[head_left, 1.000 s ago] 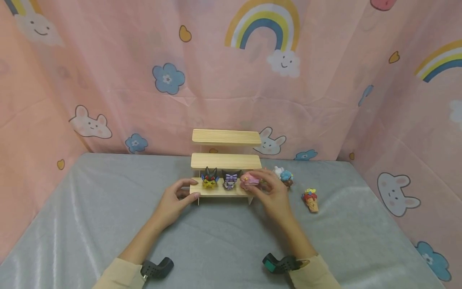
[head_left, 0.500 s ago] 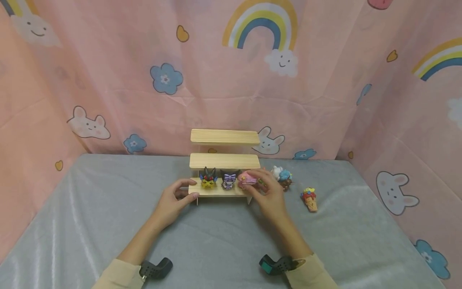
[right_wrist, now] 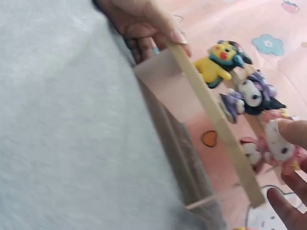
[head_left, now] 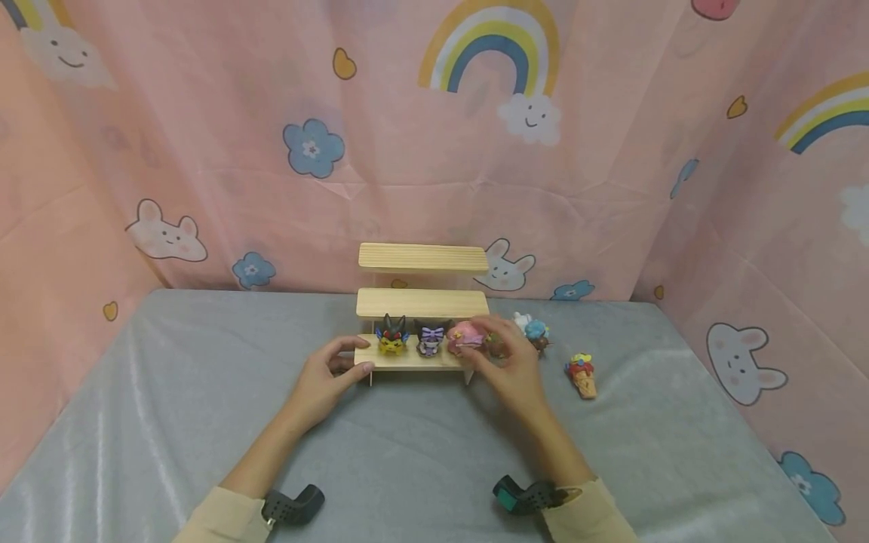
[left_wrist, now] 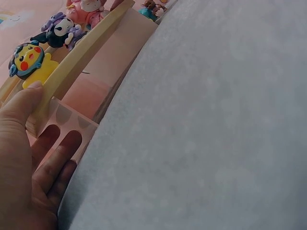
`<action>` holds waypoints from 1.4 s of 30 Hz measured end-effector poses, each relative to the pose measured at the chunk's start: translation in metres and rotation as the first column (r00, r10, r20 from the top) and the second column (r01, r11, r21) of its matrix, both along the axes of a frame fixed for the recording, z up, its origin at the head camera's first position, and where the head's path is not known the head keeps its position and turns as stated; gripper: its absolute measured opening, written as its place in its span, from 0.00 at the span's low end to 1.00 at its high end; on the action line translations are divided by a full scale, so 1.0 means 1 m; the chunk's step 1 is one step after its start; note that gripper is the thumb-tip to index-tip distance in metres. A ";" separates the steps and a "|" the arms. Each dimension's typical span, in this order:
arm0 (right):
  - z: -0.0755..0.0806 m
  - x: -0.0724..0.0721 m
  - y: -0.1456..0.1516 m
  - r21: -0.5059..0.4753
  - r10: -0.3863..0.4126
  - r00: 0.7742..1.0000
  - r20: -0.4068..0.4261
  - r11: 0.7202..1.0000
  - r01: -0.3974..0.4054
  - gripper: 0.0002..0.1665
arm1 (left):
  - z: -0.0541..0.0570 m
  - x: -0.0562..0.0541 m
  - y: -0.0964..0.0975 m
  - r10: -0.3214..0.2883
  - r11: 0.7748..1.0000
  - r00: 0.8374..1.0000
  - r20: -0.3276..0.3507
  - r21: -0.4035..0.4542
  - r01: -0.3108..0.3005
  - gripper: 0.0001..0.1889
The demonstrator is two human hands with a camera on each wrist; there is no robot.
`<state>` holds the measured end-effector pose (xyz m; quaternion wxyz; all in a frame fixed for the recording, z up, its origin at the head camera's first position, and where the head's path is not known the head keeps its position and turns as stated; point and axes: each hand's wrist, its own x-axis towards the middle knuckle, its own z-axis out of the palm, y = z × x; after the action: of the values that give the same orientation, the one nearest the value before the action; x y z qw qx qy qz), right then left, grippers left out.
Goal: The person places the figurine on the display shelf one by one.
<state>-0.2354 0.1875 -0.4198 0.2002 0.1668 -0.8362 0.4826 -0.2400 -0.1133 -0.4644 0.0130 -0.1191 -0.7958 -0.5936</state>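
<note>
Right hand shifted slightly rightward; more of pink figure showing.

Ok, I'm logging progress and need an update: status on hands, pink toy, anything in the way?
Left hand grips left end of bottom shelf. Right hand pinches pink toy at shelf's right end. Purple-bowed toy close alongside; no obstruction visible.

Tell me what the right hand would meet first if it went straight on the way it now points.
First the pink figurine, which the right hand touches; beyond it, perhaps the purple-bowed figurine, though depth is unclear.
</note>
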 end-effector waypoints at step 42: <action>0.025 0.008 0.141 0.612 -0.408 0.810 0.421 0.787 0.079 0.35 | 0.001 0.001 0.000 0.002 1.000 1.000 0.009 -0.004 -0.002 0.20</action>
<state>-0.2269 0.3280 -0.3945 -0.0355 -0.0363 -0.9771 0.2067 -0.2391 -0.1137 -0.4631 0.0099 -0.1155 -0.7972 -0.5924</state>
